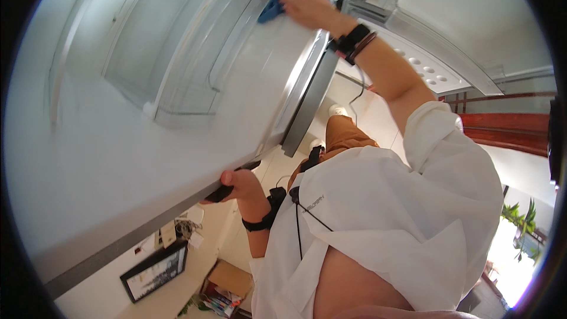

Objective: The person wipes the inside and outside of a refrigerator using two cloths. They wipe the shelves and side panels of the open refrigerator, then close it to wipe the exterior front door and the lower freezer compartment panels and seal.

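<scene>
My right hand (308, 9) presses a bunched blue cloth (283, 0) against the inside of an open white refrigerator (177, 155), beside its clear plastic shelves or bins (177, 48). The fingers are partly hidden in the cloth, and the hand is slightly blurred. Lower down, my left hand (239, 186) grips the refrigerator's outer edge, its thumb on the near side and a dark piece under the fingers. Both wrists wear black bands.
An open door (478, 13) with a white dimpled tray (421, 66) stands at the upper right. At the lower left are a monitor (155, 270) and an open cardboard box (228, 279) with packets. Red-brown wood (505, 133) and green plants (525, 221) lie to the right.
</scene>
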`<state>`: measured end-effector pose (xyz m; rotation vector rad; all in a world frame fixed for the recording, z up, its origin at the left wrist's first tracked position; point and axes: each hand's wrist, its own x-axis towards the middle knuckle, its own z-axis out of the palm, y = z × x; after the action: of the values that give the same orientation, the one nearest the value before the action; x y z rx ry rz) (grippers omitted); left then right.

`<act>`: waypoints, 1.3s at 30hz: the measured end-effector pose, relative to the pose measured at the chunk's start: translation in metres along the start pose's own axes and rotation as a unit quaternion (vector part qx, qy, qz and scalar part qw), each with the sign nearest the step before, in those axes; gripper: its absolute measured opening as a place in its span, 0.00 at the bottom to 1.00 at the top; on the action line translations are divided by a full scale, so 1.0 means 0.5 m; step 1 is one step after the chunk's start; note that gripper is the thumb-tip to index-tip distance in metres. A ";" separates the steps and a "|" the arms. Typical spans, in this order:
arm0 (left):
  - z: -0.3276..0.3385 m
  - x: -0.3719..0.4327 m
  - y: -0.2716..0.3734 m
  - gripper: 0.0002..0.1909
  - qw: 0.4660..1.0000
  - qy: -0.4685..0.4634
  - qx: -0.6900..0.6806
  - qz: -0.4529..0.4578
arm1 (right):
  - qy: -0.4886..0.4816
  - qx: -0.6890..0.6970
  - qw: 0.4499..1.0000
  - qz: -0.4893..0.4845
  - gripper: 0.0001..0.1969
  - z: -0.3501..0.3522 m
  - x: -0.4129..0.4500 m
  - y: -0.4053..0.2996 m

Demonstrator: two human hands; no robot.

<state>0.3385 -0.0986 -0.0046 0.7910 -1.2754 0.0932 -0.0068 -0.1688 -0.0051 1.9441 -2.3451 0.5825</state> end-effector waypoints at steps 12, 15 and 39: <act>0.007 -0.016 -0.002 0.35 1.000 -0.010 0.006 -0.027 | -0.037 0.169 0.938 -0.301 0.12 0.032 -0.178 -0.293; 0.019 -0.006 0.019 0.36 0.998 -0.012 -0.029 -0.061 | -0.005 0.212 0.925 -0.314 0.12 0.046 -0.204 -0.340; 0.001 -0.017 0.005 0.39 0.998 -0.045 0.031 -0.045 | -0.052 0.193 0.923 -0.330 0.14 0.042 -0.193 -0.352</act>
<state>0.3339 -0.0940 -0.0107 0.9131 -1.3241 0.0252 0.1862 -0.1098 -0.0048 2.7856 -1.5081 0.9288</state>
